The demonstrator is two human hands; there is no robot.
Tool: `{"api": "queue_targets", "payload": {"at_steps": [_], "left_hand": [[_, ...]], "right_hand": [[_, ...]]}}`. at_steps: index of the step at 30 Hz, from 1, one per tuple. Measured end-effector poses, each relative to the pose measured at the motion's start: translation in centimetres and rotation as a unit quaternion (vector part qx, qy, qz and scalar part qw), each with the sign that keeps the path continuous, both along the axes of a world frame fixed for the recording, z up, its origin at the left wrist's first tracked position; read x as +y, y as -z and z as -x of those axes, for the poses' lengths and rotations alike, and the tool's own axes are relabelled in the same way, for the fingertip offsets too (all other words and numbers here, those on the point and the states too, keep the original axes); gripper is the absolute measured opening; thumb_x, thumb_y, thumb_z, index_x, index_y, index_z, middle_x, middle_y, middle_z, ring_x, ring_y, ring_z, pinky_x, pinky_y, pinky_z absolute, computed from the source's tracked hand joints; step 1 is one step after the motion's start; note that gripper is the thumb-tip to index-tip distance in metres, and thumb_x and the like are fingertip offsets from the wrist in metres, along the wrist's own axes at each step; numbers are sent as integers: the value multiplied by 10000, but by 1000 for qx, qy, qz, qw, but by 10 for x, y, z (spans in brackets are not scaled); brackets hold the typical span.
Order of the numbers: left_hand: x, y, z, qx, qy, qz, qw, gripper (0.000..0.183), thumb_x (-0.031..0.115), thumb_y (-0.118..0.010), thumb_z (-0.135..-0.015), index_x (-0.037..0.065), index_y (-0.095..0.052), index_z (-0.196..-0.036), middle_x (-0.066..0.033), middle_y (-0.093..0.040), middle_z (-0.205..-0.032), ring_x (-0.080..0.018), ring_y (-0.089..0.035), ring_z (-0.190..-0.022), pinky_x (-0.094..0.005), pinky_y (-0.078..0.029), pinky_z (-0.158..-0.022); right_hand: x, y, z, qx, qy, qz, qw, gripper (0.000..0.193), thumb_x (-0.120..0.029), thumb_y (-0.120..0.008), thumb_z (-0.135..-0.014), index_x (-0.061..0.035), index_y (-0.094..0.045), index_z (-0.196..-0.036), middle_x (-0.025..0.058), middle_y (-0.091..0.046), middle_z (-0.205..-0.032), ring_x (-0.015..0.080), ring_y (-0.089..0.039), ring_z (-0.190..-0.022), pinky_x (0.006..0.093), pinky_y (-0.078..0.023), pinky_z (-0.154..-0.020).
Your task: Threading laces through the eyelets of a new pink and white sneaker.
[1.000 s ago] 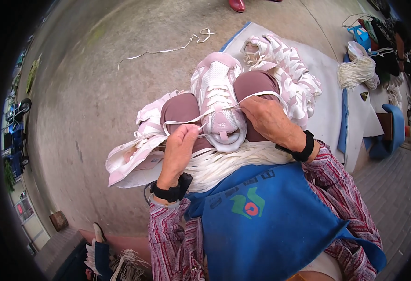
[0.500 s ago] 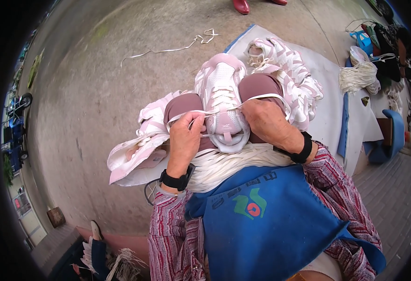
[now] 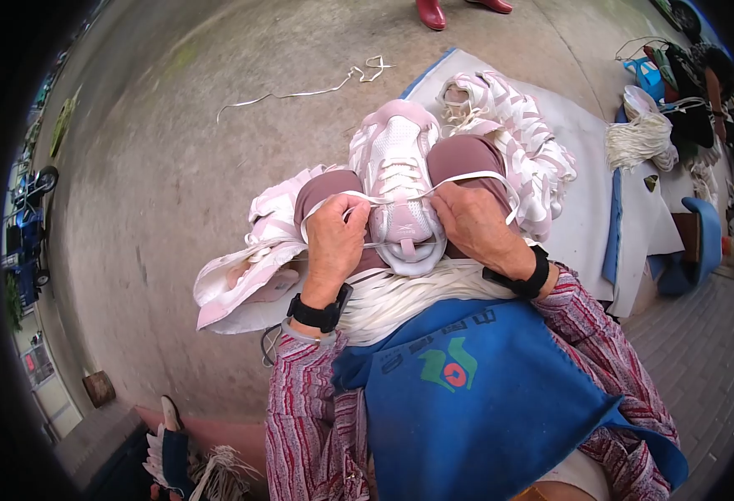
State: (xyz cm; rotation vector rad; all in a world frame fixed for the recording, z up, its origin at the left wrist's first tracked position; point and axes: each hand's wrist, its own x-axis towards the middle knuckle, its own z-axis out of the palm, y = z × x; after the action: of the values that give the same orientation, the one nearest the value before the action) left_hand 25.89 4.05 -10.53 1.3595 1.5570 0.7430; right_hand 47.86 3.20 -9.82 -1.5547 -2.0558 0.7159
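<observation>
A white and pale pink shoe upper (image 3: 396,150) lies between my knees, its toe pointing away and its padded collar toward me. White shoelace (image 3: 401,179) crosses its eyelet rows in several bars. Left of the tongue (image 3: 404,219), my left hand (image 3: 336,234) is closed, pinching the shoelace near the eyelets. At the other side my right hand (image 3: 477,224) is closed on the shoelace too, with the fingertips partly hidden against the upper. Loose lace loops over both knees. A bundle of white laces (image 3: 417,292) lies across my lap on a blue apron (image 3: 467,392).
Stacked pink and white uppers (image 3: 517,142) lie beyond my right knee on a grey sheet (image 3: 580,200); more uppers (image 3: 246,284) rest at my left. A loose lace (image 3: 308,90) lies on the concrete. Lace bundles (image 3: 638,138) and a blue chair (image 3: 699,246) stand right. Red boots (image 3: 431,14) show ahead.
My left hand has shifted slightly right and its fingers have closed in nearer the eyelets. My right hand has moved slightly down beside the upper. At far right, a person's arm has come into view.
</observation>
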Motion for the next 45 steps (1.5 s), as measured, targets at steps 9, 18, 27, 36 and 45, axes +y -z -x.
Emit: {"api": "queue_targets", "payload": {"at_steps": [9,18,27,36,45], "left_hand": [[-6,-11,-10,86,44,-141,985,228,119,-678,-822,-32,-628,-985,-172,-651,-911,-325,-634,-845,-369,-501,-786],[-34,-3,-30,354,107,-251,895,582,148,-680,-813,-57,-439,-1302,-207,-510,-1261,-365,-506,-1104,-449,-398,-931],[-22,20,-19,271,118,-261,919,490,24,-546,-783,-76,-468,-1256,-235,-537,-1197,-377,-517,-1071,-459,-379,-946],[-7,22,-21,228,149,-241,931,465,26,-514,-791,-71,-482,-1245,-249,-561,-1132,-399,-522,-1061,-476,-389,-938],[-31,28,-15,250,112,-312,910,339,100,-560,-833,-30,-538,-1145,-234,-600,-1002,-410,-570,-937,-491,-423,-852]], "right_hand": [[-13,-25,1,-27,3,-60,998,222,-222,-655,-838,-25,-558,-865,183,-597,-861,338,-614,-765,429,-481,-642],[-20,-20,9,-196,-10,-153,969,232,-221,-704,-745,-66,-587,-871,88,-510,-843,243,-510,-814,362,-388,-689],[-9,2,1,-1,-18,-68,998,190,-32,-585,-755,5,-538,-936,189,-554,-831,367,-587,-788,439,-481,-699],[-4,0,-4,-122,-75,-172,975,226,-72,-550,-769,-43,-524,-991,139,-542,-844,299,-599,-745,377,-501,-586],[-6,11,7,-167,-116,-257,945,93,-168,-556,-755,-84,-547,-795,94,-505,-874,237,-542,-819,346,-452,-710]]}}
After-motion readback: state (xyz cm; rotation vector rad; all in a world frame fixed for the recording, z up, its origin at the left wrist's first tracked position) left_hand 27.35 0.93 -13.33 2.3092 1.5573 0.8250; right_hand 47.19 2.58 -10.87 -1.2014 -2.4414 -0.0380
